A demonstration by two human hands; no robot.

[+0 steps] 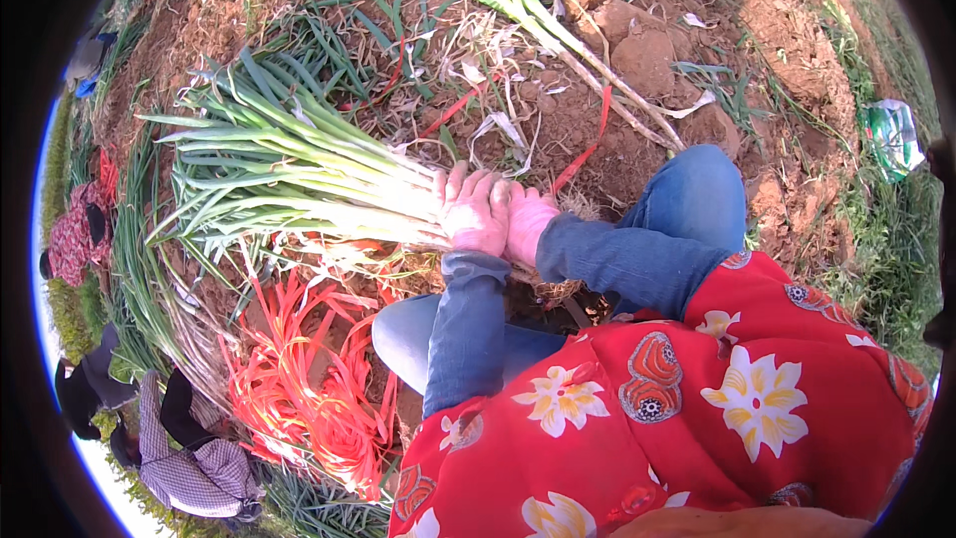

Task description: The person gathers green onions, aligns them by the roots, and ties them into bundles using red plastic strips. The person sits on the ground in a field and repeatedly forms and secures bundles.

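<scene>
Both your hands are down at the middle of the frame, side by side on the white stalk end of a big bundle of green onions (pixel 289 174). Your left hand (pixel 476 209) has its fingers curled over the top of the stalks, pressing them together, and your right hand (pixel 528 221) sits just beside it, touching it, fingers wrapped down around the same end; how far they close underneath you can't tell from here. That grip looks like it's there to keep the stalks tight and even at the root end while the green tops fan out freely toward the left of the frame. The bundle lies across the red-brown soil (pixel 647 60), close in front of your knees, so you can lean your weight onto it. Below the bundle, in the lower left, a loose heap of red plastic ties (pixel 319 389) lies within easy reach of your left side, and a single red strip (pixel 588 144) trails out on the dirt just above your right hand. At the top centre a second, smaller bunch of onions (pixel 528 10) lies apart, running diagonally toward the upper right. Far left, another person in a patterned garment (pixel 75 234) works at the edge of the frame, well apart from you.
</scene>
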